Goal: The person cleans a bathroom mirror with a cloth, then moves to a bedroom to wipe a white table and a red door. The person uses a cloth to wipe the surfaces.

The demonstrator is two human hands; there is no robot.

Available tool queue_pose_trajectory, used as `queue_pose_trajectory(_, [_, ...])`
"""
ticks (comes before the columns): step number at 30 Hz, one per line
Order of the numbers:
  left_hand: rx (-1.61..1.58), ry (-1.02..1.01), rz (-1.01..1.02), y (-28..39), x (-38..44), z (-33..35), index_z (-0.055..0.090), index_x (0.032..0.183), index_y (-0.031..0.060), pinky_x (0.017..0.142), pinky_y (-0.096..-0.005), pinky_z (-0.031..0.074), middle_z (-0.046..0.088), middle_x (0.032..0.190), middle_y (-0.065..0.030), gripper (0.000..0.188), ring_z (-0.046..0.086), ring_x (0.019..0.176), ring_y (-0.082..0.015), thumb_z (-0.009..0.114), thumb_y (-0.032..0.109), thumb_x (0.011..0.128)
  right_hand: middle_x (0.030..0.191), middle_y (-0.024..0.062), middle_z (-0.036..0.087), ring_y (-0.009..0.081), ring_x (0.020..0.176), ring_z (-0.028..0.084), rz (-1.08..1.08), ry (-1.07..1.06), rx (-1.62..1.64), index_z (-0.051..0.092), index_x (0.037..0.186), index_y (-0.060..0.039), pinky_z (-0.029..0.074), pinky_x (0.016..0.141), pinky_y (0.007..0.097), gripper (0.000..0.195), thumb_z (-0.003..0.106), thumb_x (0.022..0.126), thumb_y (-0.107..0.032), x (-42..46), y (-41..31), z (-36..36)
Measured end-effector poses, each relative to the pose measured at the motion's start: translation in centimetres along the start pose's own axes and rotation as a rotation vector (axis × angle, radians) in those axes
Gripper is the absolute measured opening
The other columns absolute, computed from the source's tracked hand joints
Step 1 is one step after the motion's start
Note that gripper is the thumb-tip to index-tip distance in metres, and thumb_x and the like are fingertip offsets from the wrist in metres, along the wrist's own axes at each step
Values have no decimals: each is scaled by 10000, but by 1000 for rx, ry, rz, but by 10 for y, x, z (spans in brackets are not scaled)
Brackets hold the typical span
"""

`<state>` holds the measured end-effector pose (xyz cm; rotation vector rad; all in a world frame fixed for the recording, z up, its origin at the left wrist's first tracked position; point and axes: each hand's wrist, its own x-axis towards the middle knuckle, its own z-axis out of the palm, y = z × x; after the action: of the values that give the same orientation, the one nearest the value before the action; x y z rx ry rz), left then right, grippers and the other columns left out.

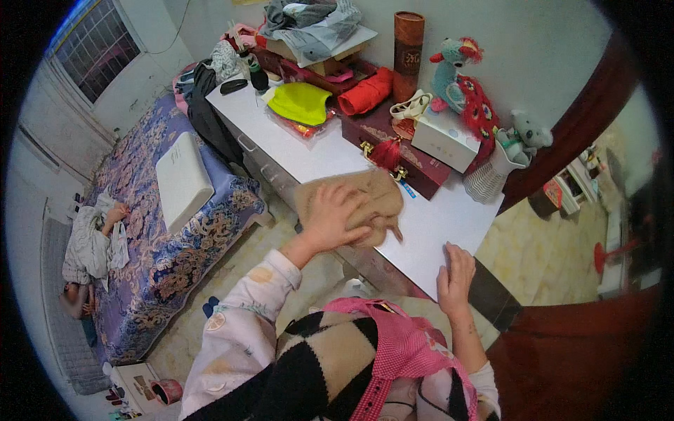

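Observation:
A tan folded cloth point(376, 194) lies on the white top of a dresser-like table point(421, 231) in front of me. My left hand point(334, 216) is laid over this cloth with its fingers spread, slightly blurred. A loose end of the cloth trails off near its lower right side. My right hand point(457, 273) is at the right front edge of the table, apart from the cloth, and has nothing in it. Just behind the cloth stands a dark red box point(421, 176) with gold clasps and a red tassel.
A white box point(447, 139), a crocheted bird point(458, 79) and a striped vase point(489, 176) stand at the back right. A yellow-green cloth point(300, 102) and a red roll point(366, 92) lie farther left. Beyond the floor, a person point(87, 252) is by a bed point(174, 284) with a patterned cover.

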<state>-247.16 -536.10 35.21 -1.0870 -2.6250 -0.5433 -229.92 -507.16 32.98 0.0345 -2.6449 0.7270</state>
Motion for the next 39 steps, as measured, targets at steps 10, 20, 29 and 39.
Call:
queue_pose_trajectory(10, [-114,70,169,74,-11,25,647,1077,163,964,-533,314,516,1276,-128,491,456,1195,-333,717,396,650,1372,216,425,382,1270,371,20,103,4,315,1426,20,241,1096,464,654,542,824,-99,-7,1,6])
queue_pose_trajectory(20, [-117,-61,465,118,-22,43,601,1135,190,1037,-560,278,490,1342,-87,624,400,1304,-310,824,298,562,1448,222,299,375,1350,260,287,340,277,237,1446,37,211,1122,448,706,595,877,-178,-29,21,32])
queue_pose_trajectory(29, [-38,176,19,4,-24,18,574,1162,117,1076,-544,208,511,1326,-106,530,405,1291,-348,725,295,686,1430,240,309,370,1322,290,292,315,243,219,1443,56,200,1122,451,590,453,909,-35,-28,10,29])
queue_pose_trajectory(39, [-281,-107,449,149,-9,32,634,1124,151,1054,-543,263,524,1325,-92,546,408,1300,-324,790,332,633,1441,173,271,336,1327,272,290,312,329,151,1486,-62,370,1047,430,1422,937,374,-472,-33,22,37])
